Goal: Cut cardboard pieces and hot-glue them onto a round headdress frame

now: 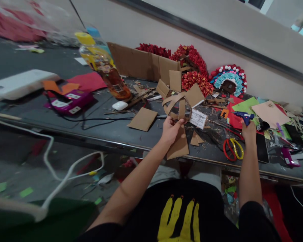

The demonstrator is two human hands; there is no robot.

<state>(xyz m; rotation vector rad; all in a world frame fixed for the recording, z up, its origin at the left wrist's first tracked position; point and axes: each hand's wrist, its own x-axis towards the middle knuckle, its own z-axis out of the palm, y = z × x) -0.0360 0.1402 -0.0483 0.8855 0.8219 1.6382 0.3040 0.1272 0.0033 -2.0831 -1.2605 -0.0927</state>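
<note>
My left hand (172,129) pinches a frame of bent cardboard strips (175,103) over the bench, thumb and fingers closed on its lower edge. Just below that hand lies a flat cardboard piece (178,148). Off to the right, my right hand (249,131) is wrapped round a blue hot glue gun (244,116), whose nozzle points left. Scissors (233,149) with one red and one yellow handle rest left of my right wrist. A white printed label (198,118) on cardboard sits beside the strip frame.
A bottle (108,72) with amber liquid, a purple power strip (72,101) and a white box (22,82) stand to the left. Flower-covered pieces (190,60) line the wall. Coloured paper (270,112) and scraps cover the right side. A black cable (103,119) crosses the bench.
</note>
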